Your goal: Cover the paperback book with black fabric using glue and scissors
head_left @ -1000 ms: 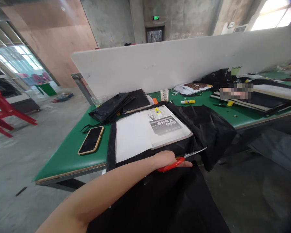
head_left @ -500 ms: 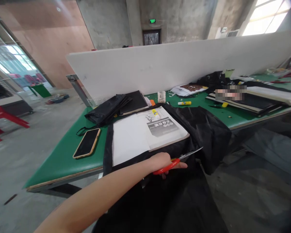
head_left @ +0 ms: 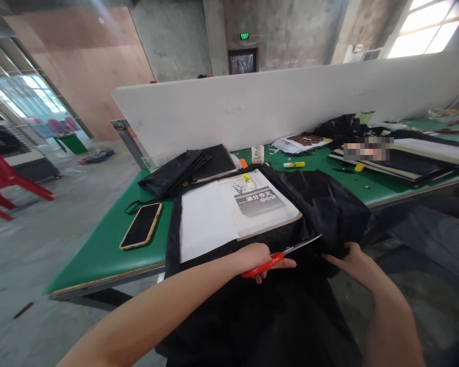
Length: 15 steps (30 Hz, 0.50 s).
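Observation:
My left hand [head_left: 260, 260] is closed around the red handles of a pair of scissors [head_left: 265, 266], whose blades point right along the front edge of a black cloth [head_left: 321, 204]. On the right, my right hand [head_left: 354, 262] has its thumb and fingers on the cloth where it hangs over the table edge. An open book [head_left: 268, 216] with a white page on its left side and a printed page on its right lies on the cloth. A yellow-labelled glue stick [head_left: 247, 180] rests on the printed page. More black cloth drapes down in front of me.
A phone [head_left: 141, 227] lies left on the green table [head_left: 99, 255]. Behind the book are folded black cloth [head_left: 172, 173], a clear cup [head_left: 257, 154] and another glue stick [head_left: 294, 164]. Black-covered books [head_left: 405, 163] are stacked at right. A white partition [head_left: 233, 109] stands along the back.
My right hand has come into view from the right and taken hold of the black cloth. My left hand keeps the scissors in nearly the same place, and the view has shifted slightly.

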### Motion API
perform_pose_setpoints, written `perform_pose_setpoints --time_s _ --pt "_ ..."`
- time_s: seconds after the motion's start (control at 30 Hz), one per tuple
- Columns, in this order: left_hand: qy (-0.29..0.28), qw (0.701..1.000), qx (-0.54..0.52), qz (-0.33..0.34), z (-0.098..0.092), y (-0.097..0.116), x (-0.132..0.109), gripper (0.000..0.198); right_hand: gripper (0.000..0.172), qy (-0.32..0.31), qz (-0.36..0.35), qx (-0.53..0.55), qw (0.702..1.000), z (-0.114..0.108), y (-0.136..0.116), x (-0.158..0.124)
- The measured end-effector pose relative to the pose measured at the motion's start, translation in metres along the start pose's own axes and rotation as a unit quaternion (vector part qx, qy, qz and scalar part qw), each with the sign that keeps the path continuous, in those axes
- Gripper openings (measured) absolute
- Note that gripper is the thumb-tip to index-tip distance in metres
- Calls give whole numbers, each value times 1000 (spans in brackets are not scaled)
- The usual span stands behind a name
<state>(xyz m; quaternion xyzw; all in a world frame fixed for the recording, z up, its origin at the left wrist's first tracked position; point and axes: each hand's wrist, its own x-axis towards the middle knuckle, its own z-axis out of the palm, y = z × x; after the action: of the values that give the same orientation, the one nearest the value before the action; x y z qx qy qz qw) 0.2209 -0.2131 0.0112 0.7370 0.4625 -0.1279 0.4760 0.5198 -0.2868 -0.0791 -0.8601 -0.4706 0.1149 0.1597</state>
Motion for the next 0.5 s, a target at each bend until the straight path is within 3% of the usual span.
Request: perform_pose_setpoints --time_s 0.1,0.23,0.3,0.4,0.47,0.5 --pt "1 1000 3 -3 0 -4 1 76 31 -12 -16 -48 999 -5 -11 0" --pt "-4 1000 10 -21 -1 -7 3 77 34 140 63 -98 983 -56 -10 18" --pt "-5 1000 15 -13 -2 -7 3 77 29 200 67 -91 973 -86 -15 38" --pt "-6 1000 11 0 -2 -6 1 76 40 258 47 -126 957 -124 -36 78" --pt "-4 1000 9 9 -1 -5 0 75 49 263 19 -125 957 -141 -54 105" --pt "-6 1000 9 14 0 -5 0 75 54 235 -1 -125 964 -146 -63 117"
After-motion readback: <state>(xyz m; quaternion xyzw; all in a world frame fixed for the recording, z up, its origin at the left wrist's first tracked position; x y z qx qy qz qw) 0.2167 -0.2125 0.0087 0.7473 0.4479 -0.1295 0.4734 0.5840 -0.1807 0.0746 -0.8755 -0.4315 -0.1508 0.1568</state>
